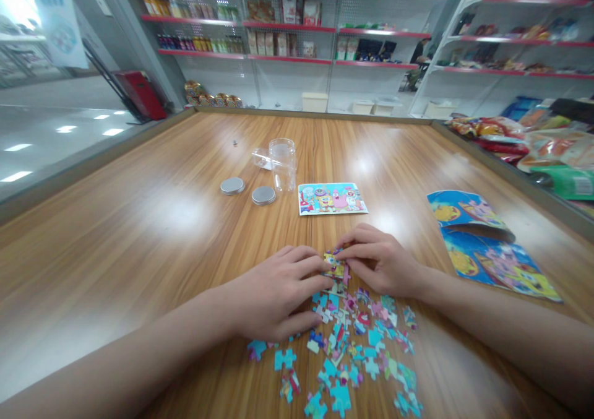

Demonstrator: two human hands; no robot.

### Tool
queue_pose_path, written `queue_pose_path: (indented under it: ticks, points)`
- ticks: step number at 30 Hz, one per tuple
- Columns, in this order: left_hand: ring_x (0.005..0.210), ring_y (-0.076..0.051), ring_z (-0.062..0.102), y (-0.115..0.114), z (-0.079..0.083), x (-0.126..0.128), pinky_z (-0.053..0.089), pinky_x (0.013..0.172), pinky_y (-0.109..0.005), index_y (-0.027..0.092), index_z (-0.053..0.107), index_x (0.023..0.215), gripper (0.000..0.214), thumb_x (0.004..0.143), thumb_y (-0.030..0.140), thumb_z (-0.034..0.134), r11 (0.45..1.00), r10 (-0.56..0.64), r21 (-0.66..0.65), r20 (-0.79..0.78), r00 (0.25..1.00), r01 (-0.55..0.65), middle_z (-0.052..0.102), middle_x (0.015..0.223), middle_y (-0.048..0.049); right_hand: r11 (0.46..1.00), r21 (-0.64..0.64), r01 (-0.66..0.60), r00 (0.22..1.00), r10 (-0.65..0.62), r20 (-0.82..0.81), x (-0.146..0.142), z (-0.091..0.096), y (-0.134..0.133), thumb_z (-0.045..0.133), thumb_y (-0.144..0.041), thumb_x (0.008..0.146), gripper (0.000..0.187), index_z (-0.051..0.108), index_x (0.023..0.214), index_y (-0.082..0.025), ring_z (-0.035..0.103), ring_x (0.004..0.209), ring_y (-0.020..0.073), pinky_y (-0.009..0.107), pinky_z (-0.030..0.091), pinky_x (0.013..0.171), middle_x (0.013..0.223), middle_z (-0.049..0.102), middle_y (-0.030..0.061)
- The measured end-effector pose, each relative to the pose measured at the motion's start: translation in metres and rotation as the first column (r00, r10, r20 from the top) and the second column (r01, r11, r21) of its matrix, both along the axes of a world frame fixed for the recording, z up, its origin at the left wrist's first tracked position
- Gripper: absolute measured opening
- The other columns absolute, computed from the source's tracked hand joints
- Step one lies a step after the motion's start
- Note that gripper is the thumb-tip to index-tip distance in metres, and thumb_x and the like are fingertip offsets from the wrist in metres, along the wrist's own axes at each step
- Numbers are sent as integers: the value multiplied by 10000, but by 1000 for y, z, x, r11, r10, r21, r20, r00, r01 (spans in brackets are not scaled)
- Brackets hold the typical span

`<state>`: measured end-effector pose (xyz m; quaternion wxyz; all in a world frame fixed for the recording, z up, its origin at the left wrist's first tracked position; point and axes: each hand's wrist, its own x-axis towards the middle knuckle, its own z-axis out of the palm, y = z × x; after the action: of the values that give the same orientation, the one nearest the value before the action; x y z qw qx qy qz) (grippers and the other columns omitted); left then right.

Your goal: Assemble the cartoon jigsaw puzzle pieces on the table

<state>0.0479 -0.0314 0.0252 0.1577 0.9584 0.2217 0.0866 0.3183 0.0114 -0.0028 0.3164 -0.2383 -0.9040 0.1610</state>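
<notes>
A small joined patch of puzzle pieces (335, 265), yellow with a cartoon face, lies on the wooden table between my hands. My left hand (281, 289) rests from the left with fingers apart, its fingertips touching the patch's left edge. From the right, my right hand (383, 259) pinches at the patch's upper right with curled fingers; the exact piece under its fingertips is partly hidden. Many loose puzzle pieces (341, 397), mostly light blue and pink, are scattered on the near side below both hands. Beyond the hands lies a cartoon picture card (331, 199).
A clear plastic jar (283, 165) stands upright beside another clear container (262, 158) on its side. Two silver lids, one a round lid (263, 196), lie nearby. Folded blue printed sheets (492, 242) lie at right. Packaged goods (561, 153) are beyond the right edge; stocked shelves (290, 26) stand behind.
</notes>
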Motion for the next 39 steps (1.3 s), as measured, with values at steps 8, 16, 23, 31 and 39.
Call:
queue_pose_path:
  ticks: [8, 16, 23, 31, 39]
  points:
    - [1276, -324, 494, -1, -1, -1, 446, 1094, -513, 206, 575, 1350, 436, 986, 446, 574, 1000, 1, 8, 4, 1000, -1, 565, 1381, -111, 1000, 8, 19, 1000, -19, 14, -1, 0, 0, 600, -73, 898, 266, 770, 1047, -213, 647, 937, 200, 393, 550, 841, 1059, 742, 65]
    - [1258, -324, 510, 0, -1, 0, 459, 1083, -506, 203, 586, 1341, 435, 979, 442, 593, 1000, 0, 16, 38, 999, 0, 584, 1348, -120, 1000, 14, 2, 1000, -2, 19, 0, 0, 0, 602, -92, 907, 265, 773, 1073, -208, 646, 962, 205, 394, 556, 849, 1077, 728, 82]
    - [1275, -318, 492, 0, 0, 1, 444, 1095, -510, 204, 578, 1348, 430, 997, 453, 557, 1000, 1, 7, 3, 1000, -1, 567, 1366, -112, 1000, 30, 6, 999, -7, 32, -1, 2, -1, 600, -90, 904, 276, 778, 1082, -203, 636, 983, 212, 398, 558, 860, 1080, 718, 90]
    - [1285, -319, 485, 0, 0, 0, 432, 1104, -514, 205, 568, 1362, 437, 995, 442, 557, 1000, -2, 10, -5, 1000, 2, 560, 1381, -115, 999, 45, 26, 995, -30, 100, 0, 2, -1, 599, -100, 897, 262, 779, 1060, -199, 629, 1030, 228, 417, 547, 901, 1144, 699, 101]
    - [1272, -321, 498, 0, -1, 0, 444, 1091, -513, 210, 575, 1353, 429, 990, 439, 571, 1000, -2, 7, 7, 1000, 2, 573, 1374, -113, 999, 17, 35, 998, -36, 42, 0, 0, 0, 607, -101, 894, 252, 773, 1048, -212, 638, 1041, 223, 411, 556, 893, 1172, 674, 107]
